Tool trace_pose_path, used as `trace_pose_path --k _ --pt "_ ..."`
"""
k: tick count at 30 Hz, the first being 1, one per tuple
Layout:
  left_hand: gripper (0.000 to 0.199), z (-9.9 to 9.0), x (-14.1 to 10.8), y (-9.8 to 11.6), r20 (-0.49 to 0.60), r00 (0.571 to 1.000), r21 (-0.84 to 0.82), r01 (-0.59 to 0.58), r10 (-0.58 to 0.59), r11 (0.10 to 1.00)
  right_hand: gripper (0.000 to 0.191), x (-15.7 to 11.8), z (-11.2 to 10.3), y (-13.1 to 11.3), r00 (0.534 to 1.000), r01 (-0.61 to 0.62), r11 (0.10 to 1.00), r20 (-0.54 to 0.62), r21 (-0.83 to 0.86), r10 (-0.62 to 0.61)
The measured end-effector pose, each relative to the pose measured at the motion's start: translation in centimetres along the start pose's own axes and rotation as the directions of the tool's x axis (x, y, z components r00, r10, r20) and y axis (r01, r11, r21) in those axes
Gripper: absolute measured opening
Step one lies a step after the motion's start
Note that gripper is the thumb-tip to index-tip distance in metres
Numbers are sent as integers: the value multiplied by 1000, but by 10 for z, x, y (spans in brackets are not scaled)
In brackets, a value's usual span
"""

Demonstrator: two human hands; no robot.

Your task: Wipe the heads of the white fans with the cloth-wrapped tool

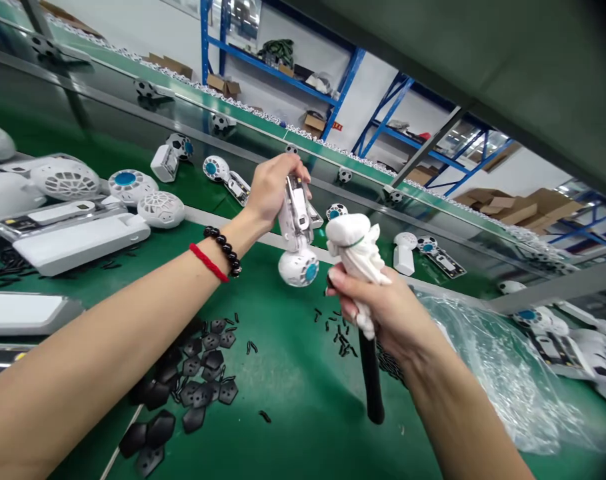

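My left hand (277,183) is closed around the handle of a white handheld fan (299,267). The fan hangs head down, and its round vented head has a blue centre. The handle is uncovered, with inner parts showing. My right hand (370,297) grips a hammer (350,233) just below its head, which is wrapped in white cloth held by a green band. Its black handle (371,387) points down toward the green bench. Something small and dark shows at my right fingertips; I cannot make out what. The hammer and the fan are apart.
Black pentagon pieces (203,373) and small black strips (340,337) lie on the green bench (283,440). White fan parts (83,233) are piled at left. A clear plastic bag (513,367) lies at right. Behind runs a conveyor (193,183) carrying more fans.
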State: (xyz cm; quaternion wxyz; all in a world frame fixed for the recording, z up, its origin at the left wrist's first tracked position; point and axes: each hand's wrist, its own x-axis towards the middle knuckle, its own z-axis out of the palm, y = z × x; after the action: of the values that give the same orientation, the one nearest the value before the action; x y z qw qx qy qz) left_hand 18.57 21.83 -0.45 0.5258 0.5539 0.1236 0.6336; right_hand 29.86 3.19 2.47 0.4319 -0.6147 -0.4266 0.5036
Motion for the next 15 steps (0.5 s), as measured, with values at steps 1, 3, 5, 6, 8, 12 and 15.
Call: trace_pose_path --k 1,3,5,6,8,12,15 --pt "28 -2 -1 -1 28 999 -5 46 -46 999 31 7 -5 2 999 -17 998 -34 64 19" --pt "26 -5 -6 -3 80 990 -5 119 -119 993 30 17 -8 11 995 -78 988 -47 131 85" --pt "23 -7 -10 -4 122 984 49 126 -131 991 30 24 -5 19 989 -132 983 -47 128 139" --pt "22 -8 -11 -3 141 984 104 91 -105 990 29 26 -2 22 987 -147 983 -47 113 154" --pt "21 -8 -11 0 193 981 263 -28 -24 964 27 30 3 25 986 -154 984 -53 93 159" --pt "24 -5 -7 10 192 981 580 -118 5 806 30 36 10 23 986 -143 987 -80 79 149" --pt "29 -2 -6 15 150 988 689 -71 -46 722 32 40 9 24 980 -180 980 -67 89 186"
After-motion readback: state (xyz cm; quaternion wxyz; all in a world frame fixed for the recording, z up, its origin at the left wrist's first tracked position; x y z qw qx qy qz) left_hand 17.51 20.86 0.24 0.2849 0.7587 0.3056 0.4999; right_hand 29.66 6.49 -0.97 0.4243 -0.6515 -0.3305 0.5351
